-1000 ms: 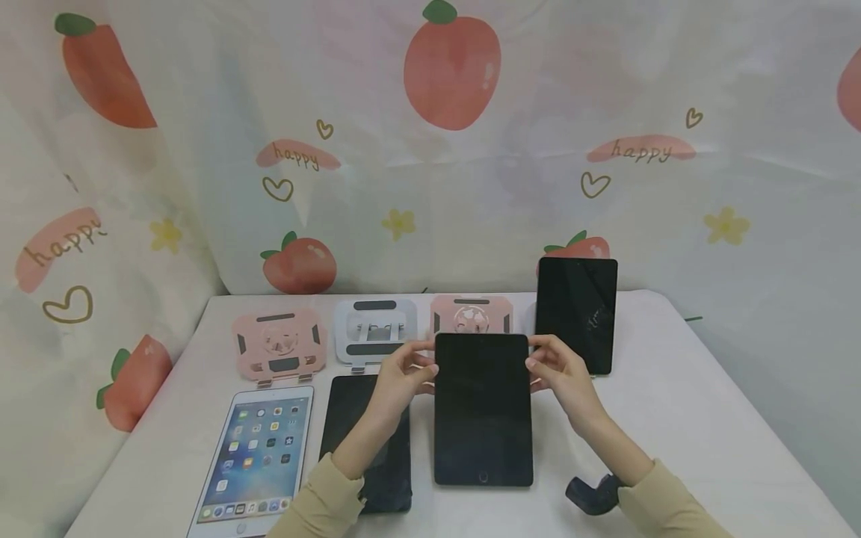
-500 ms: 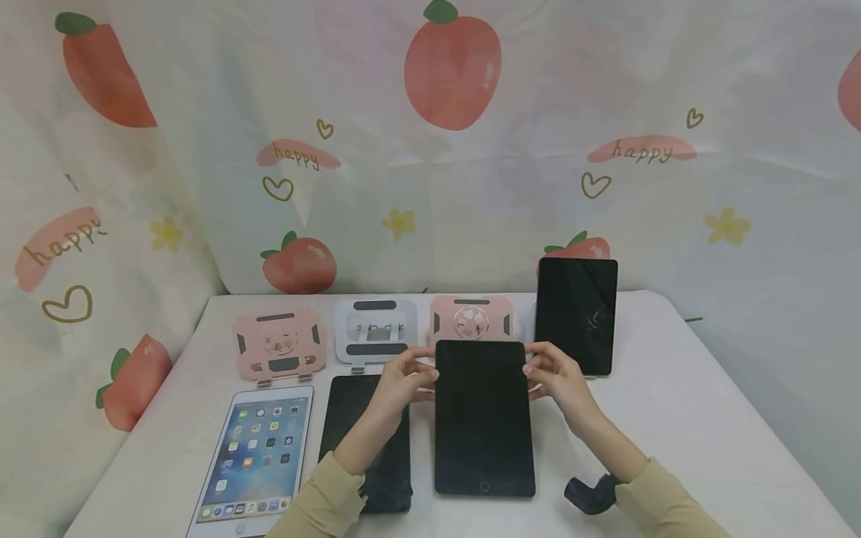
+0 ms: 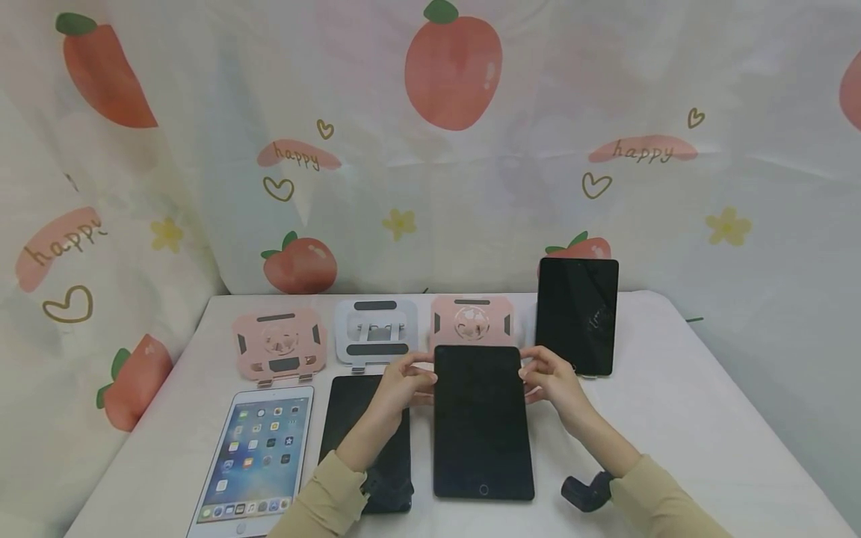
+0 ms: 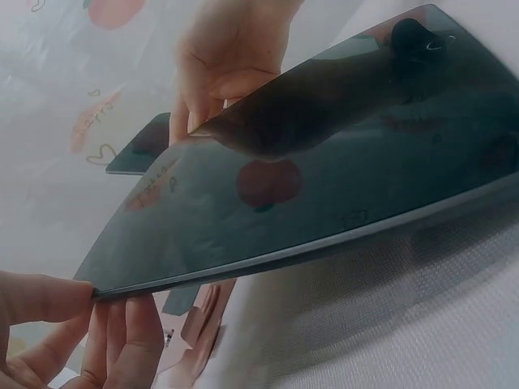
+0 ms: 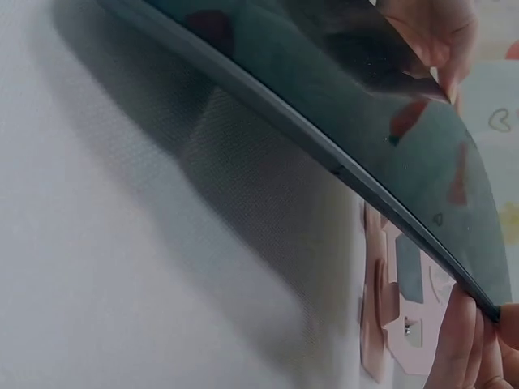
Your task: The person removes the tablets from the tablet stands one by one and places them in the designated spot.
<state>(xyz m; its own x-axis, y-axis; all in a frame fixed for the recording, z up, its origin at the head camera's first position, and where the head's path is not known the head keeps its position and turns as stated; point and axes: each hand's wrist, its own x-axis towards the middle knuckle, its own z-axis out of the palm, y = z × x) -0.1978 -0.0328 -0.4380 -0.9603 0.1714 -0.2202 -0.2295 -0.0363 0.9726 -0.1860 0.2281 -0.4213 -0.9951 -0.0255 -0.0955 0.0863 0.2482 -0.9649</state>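
Observation:
Between my hands a black tablet (image 3: 480, 426) is held by its far end, screen up, with its home button at the near end. My left hand (image 3: 397, 392) pinches the upper left edge, thumb on top and fingers beneath, as the left wrist view also shows. My right hand (image 3: 554, 385) pinches the upper right edge the same way. In the right wrist view the tablet's far end (image 5: 474, 219) is raised above the cloth, with a shadow below. Just behind it stands a pink tablet stand (image 3: 471, 320), its lower part hidden by the tablet.
To the left lie another black tablet (image 3: 366, 448) and a white tablet with a lit screen (image 3: 255, 456). A pink stand (image 3: 279, 344) and a white stand (image 3: 377, 332) stand behind them. A black tablet (image 3: 576, 314) leans upright at the back right. A dark curved object (image 3: 584, 493) is beside my right wrist.
Both hands have lowered the tablet's far end and drawn it slightly toward me. More of the pink stand shows behind it. The other tablets and stands have not moved.

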